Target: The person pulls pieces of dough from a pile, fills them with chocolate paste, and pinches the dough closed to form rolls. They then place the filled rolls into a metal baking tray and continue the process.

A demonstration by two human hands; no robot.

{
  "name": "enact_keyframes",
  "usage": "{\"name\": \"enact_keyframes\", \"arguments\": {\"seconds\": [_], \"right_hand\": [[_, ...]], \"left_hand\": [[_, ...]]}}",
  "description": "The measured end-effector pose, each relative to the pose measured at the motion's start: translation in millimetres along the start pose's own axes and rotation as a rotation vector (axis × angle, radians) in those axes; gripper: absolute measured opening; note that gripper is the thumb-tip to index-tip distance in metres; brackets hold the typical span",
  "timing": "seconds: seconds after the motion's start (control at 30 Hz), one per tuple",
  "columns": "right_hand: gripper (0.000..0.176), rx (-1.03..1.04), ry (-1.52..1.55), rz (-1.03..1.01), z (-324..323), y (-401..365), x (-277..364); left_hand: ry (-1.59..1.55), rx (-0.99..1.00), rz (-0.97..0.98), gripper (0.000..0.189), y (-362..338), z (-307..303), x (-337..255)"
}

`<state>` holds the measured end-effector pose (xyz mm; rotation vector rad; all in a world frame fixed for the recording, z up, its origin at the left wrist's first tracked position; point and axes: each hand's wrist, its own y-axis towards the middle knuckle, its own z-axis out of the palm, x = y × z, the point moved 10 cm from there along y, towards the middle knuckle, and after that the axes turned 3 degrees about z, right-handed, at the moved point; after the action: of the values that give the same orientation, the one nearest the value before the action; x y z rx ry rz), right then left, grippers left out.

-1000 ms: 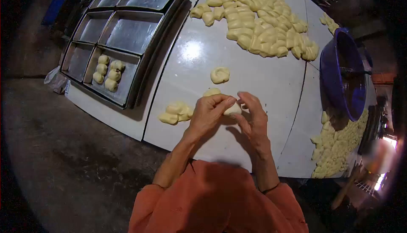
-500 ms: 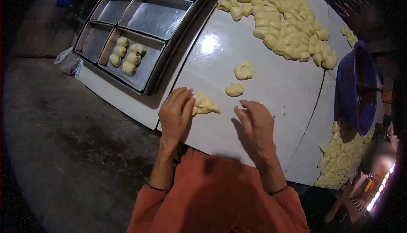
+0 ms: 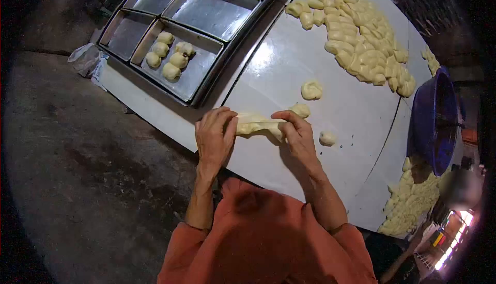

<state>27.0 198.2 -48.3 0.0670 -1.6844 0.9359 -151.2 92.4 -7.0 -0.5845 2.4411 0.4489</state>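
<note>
A pale, stretched piece of dough [image 3: 254, 126] spans the space between my two hands, just above the white tabletop. My left hand [image 3: 213, 138] grips its left end with curled fingers. The thumb and fingers of my right hand [image 3: 298, 138] pinch the other end. Just beyond my right hand lies a small dough piece [image 3: 300, 110], partly covered by its fingers. Farther back sits a flattened round of dough [image 3: 311, 90]. A small dough ball [image 3: 327, 138] rests to the right of my right hand.
Metal baking pans [image 3: 212, 10] stand at the left, one holding several dough balls [image 3: 175, 65]. A large spread of dough pieces [image 3: 361, 36] covers the back right. Beside a blue basin [image 3: 435, 124], more dough [image 3: 411, 201] lies at the right edge, near another person [image 3: 462, 188].
My right hand has moved up and left and now holds the dough's right end, which is stretched out. A small dough ball now shows to its right. The camera view has shifted slightly.
</note>
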Motion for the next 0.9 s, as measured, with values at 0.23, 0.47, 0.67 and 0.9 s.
{"name": "enact_keyframes", "arguments": {"seconds": [0.23,0.47,0.67,0.9], "right_hand": [[0.027,-0.039,-0.423,-0.272,9,-11,34],[0.018,0.005,-0.315,-0.13,5,-2,15],[0.014,-0.153,0.469,-0.129,-68,-17,48],[0.033,-0.125,0.172,-0.126,-74,-15,45]], "left_hand": [[-0.065,0.045,0.087,0.027,3,11,-11],[0.076,0.187,0.285,0.042,-4,30,-39],[0.045,0.188,0.246,0.042,-8,27,-21],[-0.02,0.257,0.246,0.047,0,30,-27]]}}
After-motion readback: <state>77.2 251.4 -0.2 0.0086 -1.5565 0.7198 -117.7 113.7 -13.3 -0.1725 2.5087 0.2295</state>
